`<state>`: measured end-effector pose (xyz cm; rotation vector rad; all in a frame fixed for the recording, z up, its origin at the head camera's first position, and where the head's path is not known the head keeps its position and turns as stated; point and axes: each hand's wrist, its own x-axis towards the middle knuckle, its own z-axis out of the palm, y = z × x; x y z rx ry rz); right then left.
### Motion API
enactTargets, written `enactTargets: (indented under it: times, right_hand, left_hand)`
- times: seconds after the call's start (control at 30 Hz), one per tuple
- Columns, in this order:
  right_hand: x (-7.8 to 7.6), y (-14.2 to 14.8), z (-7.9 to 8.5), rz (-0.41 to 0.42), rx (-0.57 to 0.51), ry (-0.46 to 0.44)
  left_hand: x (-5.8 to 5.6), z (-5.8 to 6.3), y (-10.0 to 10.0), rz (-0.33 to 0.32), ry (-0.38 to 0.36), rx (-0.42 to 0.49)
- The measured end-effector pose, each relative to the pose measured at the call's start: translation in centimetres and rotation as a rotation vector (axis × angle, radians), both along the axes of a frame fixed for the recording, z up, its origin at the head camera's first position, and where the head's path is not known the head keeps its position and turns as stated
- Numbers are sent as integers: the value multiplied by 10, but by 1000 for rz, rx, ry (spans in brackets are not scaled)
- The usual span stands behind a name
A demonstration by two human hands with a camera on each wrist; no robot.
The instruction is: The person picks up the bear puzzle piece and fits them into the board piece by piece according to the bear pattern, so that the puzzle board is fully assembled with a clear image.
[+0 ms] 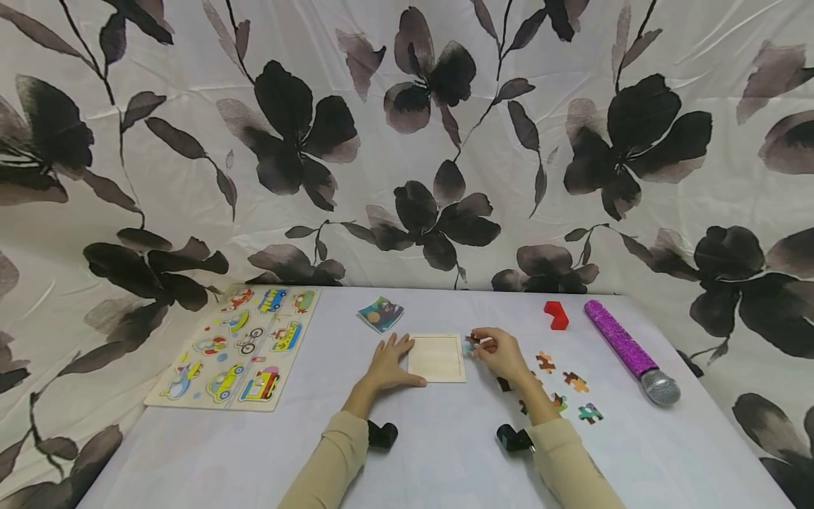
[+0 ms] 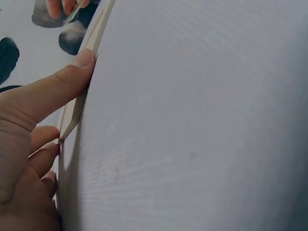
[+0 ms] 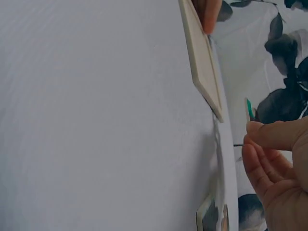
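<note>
A pale wooden puzzle tray with a raised rim lies on the table. My left hand rests at its left side with the fingers spread, and the thumb presses on the near edge. Just off the tray's right side, my right hand pinches a jigsaw piece between thumb and fingertips. In the right wrist view that piece is seen edge-on, raised off the table, with some green on it. Several loose jigsaw pieces lie around the right forearm, which partly hides some of them.
A picture card lies behind the tray. At left is a vehicle puzzle board. A red angular block and a glittery purple microphone lie at right. A floral cloth hangs behind the table.
</note>
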<state>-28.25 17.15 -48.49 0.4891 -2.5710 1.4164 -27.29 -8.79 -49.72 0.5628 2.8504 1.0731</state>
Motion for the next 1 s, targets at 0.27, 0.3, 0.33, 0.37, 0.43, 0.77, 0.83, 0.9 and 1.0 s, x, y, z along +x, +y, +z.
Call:
enactTargets:
  times: [0.27,0.3,0.33,0.37,0.43,0.77,0.83,0.9,1.0]
  right_hand:
    - [-11,-12,-1,35,-125,61]
    - [-12,-14,-1,39,-136,61]
    - [-13,-15,-1,41,-145,59]
    - [-14,-16,-1,41,-152,56]
    - [-15,-19,-1,40,-170,46]
    - [-4,-36,22,63,-204,64]
    - [-11,-36,14,56,-211,66]
    - [-19,-35,4,54,-227,76]
    - [-26,-35,-4,23,-265,76]
  left_hand:
    - [-1,-3,0,6,2,-13]
    - [-2,-3,0,7,3,-14]
    - [-2,-3,1,9,2,-14]
    - [-2,-3,1,11,-1,-17]
    - [-3,-4,1,16,-6,-20]
    - [-5,-3,2,29,-15,-24]
    - [-5,-3,2,33,-16,-22]
    - [-4,-3,2,39,-20,-19]
    - [-4,-3,2,46,-24,-16]
